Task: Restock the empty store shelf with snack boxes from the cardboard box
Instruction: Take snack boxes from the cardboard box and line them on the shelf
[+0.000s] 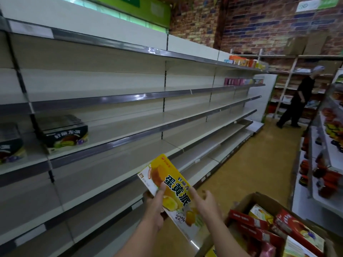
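Head view, aisle beside the long shelf unit [111, 115]. My left hand [153, 208] grips a yellow snack box [172, 191] by its lower left edge, thumb across the printed face and fingers curled behind it; the box is held tilted, its top leaning up and to the left, in front of the lower shelves. My right hand [206, 203] lies against the box's right edge with fingers loosely extended (whether they actually press the cardboard I cannot tell). At lower right stands the open cardboard box [259, 198], holding red snack boxes [289, 225] and further yellow ones [259, 213], packed at mixed angles. On the left, a middle shelf carries two dark snack boxes [63, 134], side by side and slightly apart, one cut off by the frame edge. At the far end of the upper shelves sit small groups of orange packages [241, 62] and pink packages [235, 81]. Another person [298, 101] in dark clothing stands at the end of the aisle before a brick wall [259, 25]. A stocked rack [326, 154] borders the right side.
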The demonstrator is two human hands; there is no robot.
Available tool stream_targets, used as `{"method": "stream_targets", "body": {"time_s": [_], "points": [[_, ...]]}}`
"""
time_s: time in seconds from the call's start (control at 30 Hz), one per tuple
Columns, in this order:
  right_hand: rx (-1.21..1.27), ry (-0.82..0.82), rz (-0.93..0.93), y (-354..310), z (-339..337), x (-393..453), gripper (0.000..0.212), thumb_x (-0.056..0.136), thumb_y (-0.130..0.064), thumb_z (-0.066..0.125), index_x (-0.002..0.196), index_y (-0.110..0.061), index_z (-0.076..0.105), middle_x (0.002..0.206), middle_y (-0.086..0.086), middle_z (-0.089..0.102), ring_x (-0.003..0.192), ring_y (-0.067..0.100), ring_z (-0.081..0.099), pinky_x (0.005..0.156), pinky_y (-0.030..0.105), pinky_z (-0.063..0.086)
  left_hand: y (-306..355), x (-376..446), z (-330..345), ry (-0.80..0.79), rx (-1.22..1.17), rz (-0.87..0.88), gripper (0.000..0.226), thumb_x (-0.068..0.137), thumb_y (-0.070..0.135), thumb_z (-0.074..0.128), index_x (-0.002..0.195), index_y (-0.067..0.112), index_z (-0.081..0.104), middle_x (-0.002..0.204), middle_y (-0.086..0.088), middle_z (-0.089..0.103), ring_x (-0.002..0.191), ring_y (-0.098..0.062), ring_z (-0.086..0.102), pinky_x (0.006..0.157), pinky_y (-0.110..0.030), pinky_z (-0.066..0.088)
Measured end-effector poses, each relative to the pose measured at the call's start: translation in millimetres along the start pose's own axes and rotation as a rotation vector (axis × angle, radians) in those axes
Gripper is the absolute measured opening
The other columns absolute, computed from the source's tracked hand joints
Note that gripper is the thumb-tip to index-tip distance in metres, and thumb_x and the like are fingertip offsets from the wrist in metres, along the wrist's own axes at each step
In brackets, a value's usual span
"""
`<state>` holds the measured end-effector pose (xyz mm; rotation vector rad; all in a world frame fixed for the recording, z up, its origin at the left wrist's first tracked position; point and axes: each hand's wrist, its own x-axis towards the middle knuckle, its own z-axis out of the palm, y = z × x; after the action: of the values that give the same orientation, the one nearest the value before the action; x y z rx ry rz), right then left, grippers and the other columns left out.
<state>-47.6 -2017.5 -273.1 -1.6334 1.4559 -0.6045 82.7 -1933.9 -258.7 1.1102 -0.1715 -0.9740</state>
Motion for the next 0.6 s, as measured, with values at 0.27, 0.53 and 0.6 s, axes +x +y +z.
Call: {"method": "stream_targets", "body": {"time_s": [0.27, 0.53, 0.6], "points": [[0.555, -0.536, 0.185, -60.5, 57.8, 38.6, 0.064, 0.065, -0.024, 0.080, 0.123, -0.008, 0.057, 0.087, 0.010, 0.073, 0.074, 0.024, 0.063, 0.064, 0.029, 0.048, 65.9, 79.1, -33.8, 0.096, -0.145, -0.015, 0.053, 0.083, 0.038, 0.068, 0.124, 0.015, 0.045, 0.103, -0.019, 0.067, 0.087, -0.037, 0.067, 0.067, -0.051, 0.056], [0.629, -0.538, -0.035, -144.2, 118.9, 106.9, 0.073, 0.054, -0.009, 0.084, 0.119, -0.012, 0.051, 0.102, 0.018, 0.071, 0.087, 0.034, 0.069, 0.070, 0.039, 0.056, 159.2, 170.4, -103.8, 0.383, 0.253, 0.313, 0.089, 0.076, 0.027, 0.079, 0.145, 0.032, 0.023, 0.148, -0.014, 0.036, 0.126, -0.036, 0.047, 0.097, -0.058, 0.045], [0.631, -0.520, -0.031, -157.3, 137.7, 118.3, 0.077, 0.055, -0.009, 0.083, 0.123, -0.008, 0.048, 0.103, 0.019, 0.071, 0.091, 0.038, 0.068, 0.076, 0.044, 0.056, 172.8, 183.7, -112.5, 0.385, 0.318, 0.366, 0.061, 0.076, 0.024, 0.078, 0.126, 0.023, 0.044, 0.131, -0.013, 0.052, 0.111, -0.031, 0.057, 0.092, -0.054, 0.050]]}}
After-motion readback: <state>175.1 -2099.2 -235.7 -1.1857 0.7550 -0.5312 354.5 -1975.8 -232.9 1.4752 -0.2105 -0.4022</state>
